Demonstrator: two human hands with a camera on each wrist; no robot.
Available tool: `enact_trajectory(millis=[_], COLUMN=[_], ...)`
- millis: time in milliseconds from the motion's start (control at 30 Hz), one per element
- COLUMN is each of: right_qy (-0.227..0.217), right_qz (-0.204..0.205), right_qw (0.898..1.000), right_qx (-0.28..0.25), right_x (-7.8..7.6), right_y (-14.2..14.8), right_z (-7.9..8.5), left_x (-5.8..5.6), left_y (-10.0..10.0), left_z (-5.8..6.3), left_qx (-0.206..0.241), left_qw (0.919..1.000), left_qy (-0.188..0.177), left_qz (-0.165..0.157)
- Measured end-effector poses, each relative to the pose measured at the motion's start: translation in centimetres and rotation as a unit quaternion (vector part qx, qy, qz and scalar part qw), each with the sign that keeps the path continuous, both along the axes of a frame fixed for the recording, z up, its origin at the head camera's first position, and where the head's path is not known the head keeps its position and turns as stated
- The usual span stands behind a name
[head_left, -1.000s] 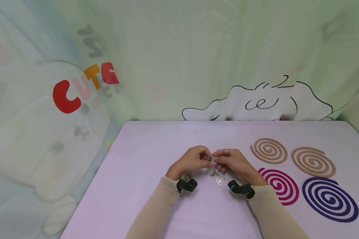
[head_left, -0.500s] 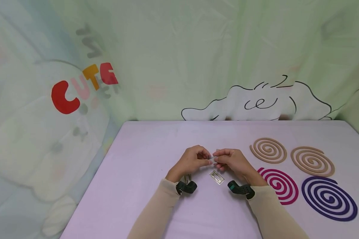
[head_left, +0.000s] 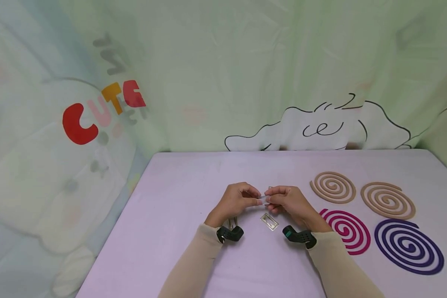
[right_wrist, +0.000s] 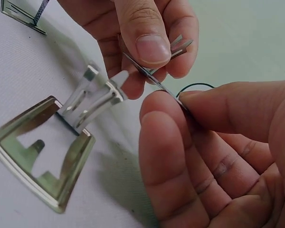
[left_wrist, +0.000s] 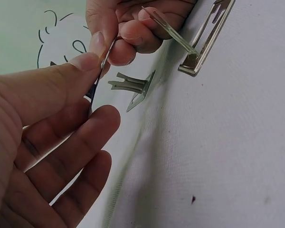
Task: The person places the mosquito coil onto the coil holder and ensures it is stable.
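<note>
A thin metal mosquito coil stand (head_left: 264, 200) is held between my two hands above the table; in the right wrist view its prongs stick up past the fingers. My left hand (head_left: 237, 200) pinches one side between thumb and fingertips. Thumb and index finger of my right hand (head_left: 292, 203) pinch the other side, partly covering it. Below the hands lies a second stand (head_left: 270, 222), a rectangular frame whose bent-up prongs (right_wrist: 92, 97) show close in the right wrist view. Beside the left wrist a third stand (head_left: 232, 222) is partly hidden by the wrist strap.
To the right lie two tan mosquito coils (head_left: 332, 187) (head_left: 388, 200), a magenta coil (head_left: 344, 231) partly behind the right sleeve, and a dark purple coil (head_left: 409, 247). A pale cloth covers the table (head_left: 164, 231); a printed curtain (head_left: 193, 82) hangs behind it.
The left hand has shifted slightly left, and more of the held stand shows between the fingertips. The right hand keeps its pinch almost in place. Coils and stands on the table stay put.
</note>
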State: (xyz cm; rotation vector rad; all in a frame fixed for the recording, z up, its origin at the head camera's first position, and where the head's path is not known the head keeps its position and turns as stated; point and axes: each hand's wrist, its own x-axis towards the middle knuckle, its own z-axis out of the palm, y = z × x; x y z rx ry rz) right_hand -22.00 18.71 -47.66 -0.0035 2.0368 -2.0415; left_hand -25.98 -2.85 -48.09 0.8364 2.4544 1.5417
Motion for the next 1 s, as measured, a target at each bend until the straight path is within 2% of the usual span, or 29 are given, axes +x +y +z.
enact_trajectory(millis=[533, 767, 1000], right_qy=[-0.003, -0.009, -0.012], right_qz=[-0.001, 0.001, -0.001], right_qw=[1.000, 1.000, 1.000], right_qx=[-0.006, -0.003, 0.001], right_x=[0.02, 0.03, 0.01], right_y=[0.20, 0.16, 0.10], right_z=[0.14, 0.21, 0.43], left_x=[0.02, 0.05, -0.04], left_y=[0.14, 0.12, 0.01], left_z=[-0.13, -0.09, -0.09], left_qx=[0.023, 0.036, 0.035], left_qw=[0.9996, 0.9989, 0.9989], left_qy=[-0.013, -0.029, -0.032], left_qz=[0.001, 0.002, 0.001])
